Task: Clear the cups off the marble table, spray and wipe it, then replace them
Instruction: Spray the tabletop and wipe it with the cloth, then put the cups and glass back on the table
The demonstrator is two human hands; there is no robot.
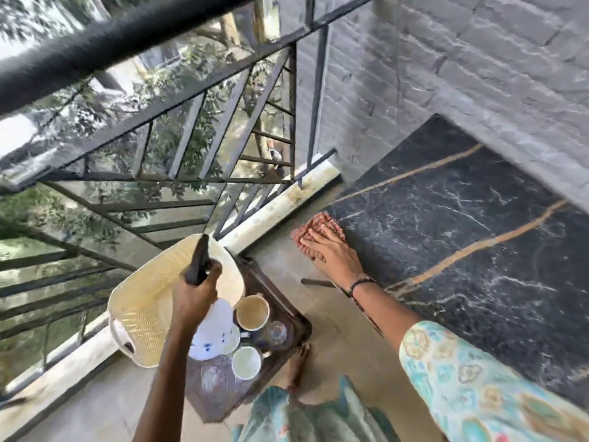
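The black marble table (462, 218) with gold veins fills the right side, its top bare of cups. My right hand (331, 250) lies flat, fingers straight, pressing a reddish cloth (310, 231) at the table's left edge. My left hand (194, 291) grips the black head of a spray bottle (200, 263) over the chair. Two cream cups (251, 312) (246, 362), a white and blue piece of crockery (215, 333) and clear glasses (277, 333) stand on a dark chair seat (287, 301) to the table's left.
A cream woven chair back (143, 317) stands behind the seat. A black metal railing (178, 129) runs along the balcony edge on the left, with trees beyond. A grey brick wall (446, 59) backs the table. My bare foot (298, 365) is on the tiled floor.
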